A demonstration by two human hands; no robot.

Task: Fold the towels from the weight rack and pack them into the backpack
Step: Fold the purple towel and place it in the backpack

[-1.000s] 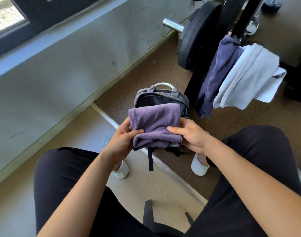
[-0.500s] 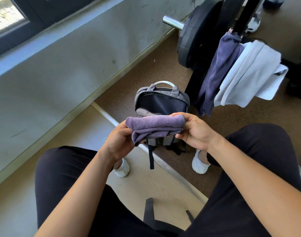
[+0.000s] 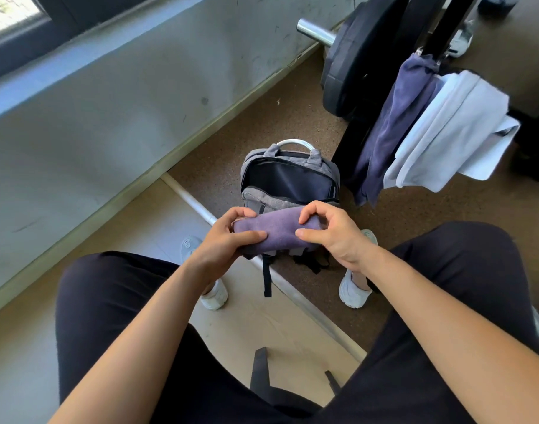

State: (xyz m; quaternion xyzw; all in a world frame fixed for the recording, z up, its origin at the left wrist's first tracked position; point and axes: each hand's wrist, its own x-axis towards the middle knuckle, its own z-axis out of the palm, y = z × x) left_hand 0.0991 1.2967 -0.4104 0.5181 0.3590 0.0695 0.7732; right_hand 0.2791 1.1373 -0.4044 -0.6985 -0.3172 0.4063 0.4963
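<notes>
A folded purple towel (image 3: 278, 234) is held between my two hands just in front of the grey backpack (image 3: 288, 179). My left hand (image 3: 223, 240) grips its left end, thumb across the near side. My right hand (image 3: 332, 231) pinches its right end with curled fingers on top. The backpack stands on the floor with its main compartment unzipped and dark inside. On the weight rack (image 3: 445, 29) at the upper right hang a dark blue towel (image 3: 393, 127) and a white towel (image 3: 448, 133).
Black weight plates (image 3: 354, 65) on a steel bar stand behind the backpack. A grey wall runs along the left. My knees in dark trousers and white shoes (image 3: 352, 292) flank the backpack. A metal floor strip (image 3: 194, 206) crosses under it.
The purple towel went from a flat square in front of the backpack to a narrow folded roll. My hands lowered slightly and the open backpack mouth came into view.
</notes>
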